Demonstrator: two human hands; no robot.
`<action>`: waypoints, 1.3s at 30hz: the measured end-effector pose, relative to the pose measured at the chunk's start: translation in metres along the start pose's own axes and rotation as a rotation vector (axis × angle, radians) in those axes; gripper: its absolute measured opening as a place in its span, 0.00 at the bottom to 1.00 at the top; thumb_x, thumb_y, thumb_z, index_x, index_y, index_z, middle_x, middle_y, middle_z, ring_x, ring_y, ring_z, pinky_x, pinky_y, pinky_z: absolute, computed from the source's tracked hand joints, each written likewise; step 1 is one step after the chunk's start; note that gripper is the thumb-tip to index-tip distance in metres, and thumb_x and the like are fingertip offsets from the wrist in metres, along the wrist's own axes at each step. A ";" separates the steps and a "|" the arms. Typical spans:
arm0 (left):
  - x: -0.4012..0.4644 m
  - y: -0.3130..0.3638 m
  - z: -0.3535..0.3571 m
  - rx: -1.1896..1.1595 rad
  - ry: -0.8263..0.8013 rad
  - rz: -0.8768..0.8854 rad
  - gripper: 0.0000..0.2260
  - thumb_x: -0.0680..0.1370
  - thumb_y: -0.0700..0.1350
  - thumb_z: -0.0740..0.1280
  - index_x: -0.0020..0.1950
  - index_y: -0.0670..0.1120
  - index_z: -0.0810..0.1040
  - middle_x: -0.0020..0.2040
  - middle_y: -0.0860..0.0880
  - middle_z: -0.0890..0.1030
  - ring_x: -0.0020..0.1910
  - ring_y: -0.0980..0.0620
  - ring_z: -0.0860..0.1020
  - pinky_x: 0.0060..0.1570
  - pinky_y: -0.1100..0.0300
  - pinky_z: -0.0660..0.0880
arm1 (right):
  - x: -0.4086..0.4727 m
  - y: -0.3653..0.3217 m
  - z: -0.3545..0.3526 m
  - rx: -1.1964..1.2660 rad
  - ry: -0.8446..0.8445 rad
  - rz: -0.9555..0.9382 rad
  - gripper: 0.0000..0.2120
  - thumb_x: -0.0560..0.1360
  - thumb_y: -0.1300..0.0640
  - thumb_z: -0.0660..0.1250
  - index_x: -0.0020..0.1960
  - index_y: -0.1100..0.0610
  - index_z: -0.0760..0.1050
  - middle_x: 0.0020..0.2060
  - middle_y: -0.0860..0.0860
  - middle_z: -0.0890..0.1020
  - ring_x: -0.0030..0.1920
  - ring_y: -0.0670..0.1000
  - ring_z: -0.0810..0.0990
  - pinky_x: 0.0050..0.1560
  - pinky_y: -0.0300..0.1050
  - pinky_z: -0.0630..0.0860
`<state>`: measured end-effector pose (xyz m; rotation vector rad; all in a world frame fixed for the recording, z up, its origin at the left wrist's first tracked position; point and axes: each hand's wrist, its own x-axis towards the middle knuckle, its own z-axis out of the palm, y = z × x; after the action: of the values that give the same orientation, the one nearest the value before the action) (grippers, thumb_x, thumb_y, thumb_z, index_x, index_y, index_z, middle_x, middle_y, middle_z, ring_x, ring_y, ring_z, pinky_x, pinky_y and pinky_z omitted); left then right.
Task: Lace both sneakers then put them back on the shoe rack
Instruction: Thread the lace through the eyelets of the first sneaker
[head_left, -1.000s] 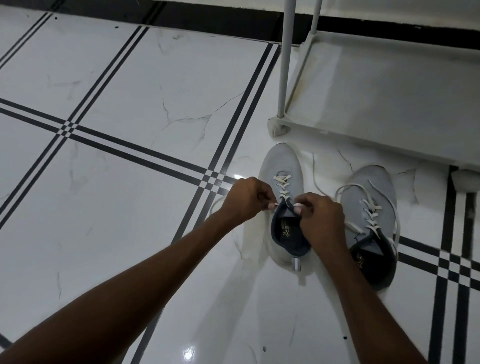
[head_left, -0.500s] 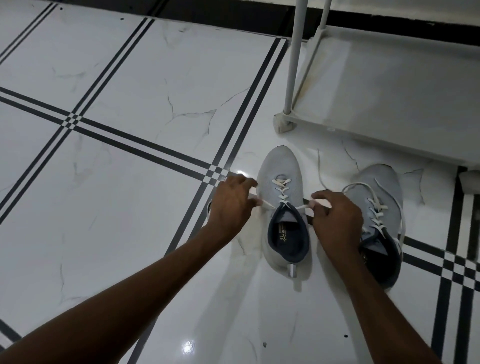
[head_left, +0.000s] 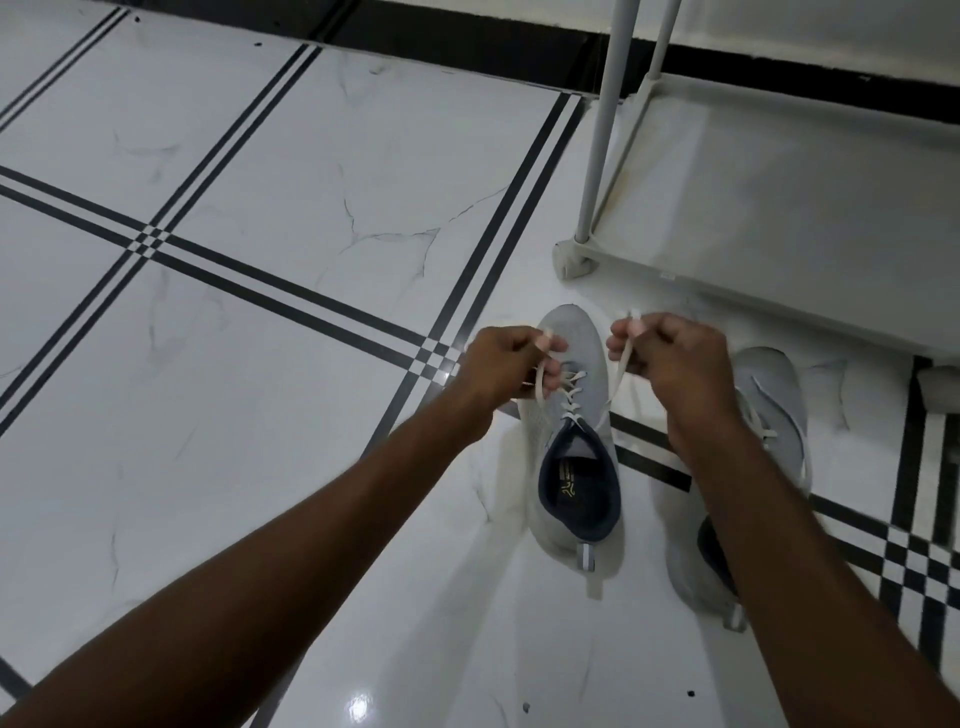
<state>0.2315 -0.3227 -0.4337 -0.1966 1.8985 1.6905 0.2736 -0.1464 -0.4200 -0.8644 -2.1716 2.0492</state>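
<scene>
On the tiled floor (head_left: 260, 338) near the shoe rack (head_left: 779, 208), the left sneaker (head_left: 571, 467) lies toe-far, directly below both hands (roughly equidistant): left hand (head_left: 498, 369) and right hand (head_left: 680, 364) each clenched on a lace end (head_left: 621, 364), drawn up and apart.

Open tiled floor (head_left: 234, 364) fills the left and centre of the frame. At upper right the shoe rack (head_left: 779, 208) and its poles (head_left: 597, 130) block passage; two sneakers (head_left: 576, 467) crowd the lower right.

Dim, bluish light; glossy floor (head_left: 260, 364) glare
</scene>
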 end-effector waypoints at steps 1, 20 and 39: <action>0.000 0.003 0.002 0.081 -0.055 0.025 0.10 0.82 0.43 0.64 0.55 0.40 0.83 0.39 0.45 0.82 0.34 0.52 0.79 0.37 0.62 0.78 | 0.003 -0.010 0.000 -0.015 -0.039 -0.063 0.09 0.79 0.63 0.64 0.43 0.57 0.81 0.40 0.54 0.85 0.39 0.48 0.84 0.45 0.39 0.81; 0.008 0.044 -0.026 0.787 -0.239 0.406 0.04 0.74 0.40 0.72 0.44 0.41 0.85 0.36 0.47 0.86 0.35 0.52 0.84 0.40 0.58 0.81 | 0.020 0.003 0.007 -0.292 -0.553 0.075 0.08 0.77 0.65 0.67 0.52 0.60 0.85 0.38 0.58 0.87 0.35 0.53 0.83 0.33 0.40 0.79; -0.006 -0.008 -0.004 0.091 0.165 0.105 0.05 0.73 0.43 0.75 0.38 0.46 0.84 0.42 0.44 0.86 0.39 0.52 0.81 0.43 0.57 0.80 | 0.024 0.016 -0.017 0.261 0.140 0.401 0.09 0.69 0.58 0.60 0.30 0.56 0.66 0.38 0.60 0.83 0.18 0.47 0.62 0.20 0.32 0.56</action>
<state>0.2394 -0.3302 -0.4375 -0.2092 2.1360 1.6964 0.2663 -0.1212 -0.4408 -1.4465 -1.7159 2.2850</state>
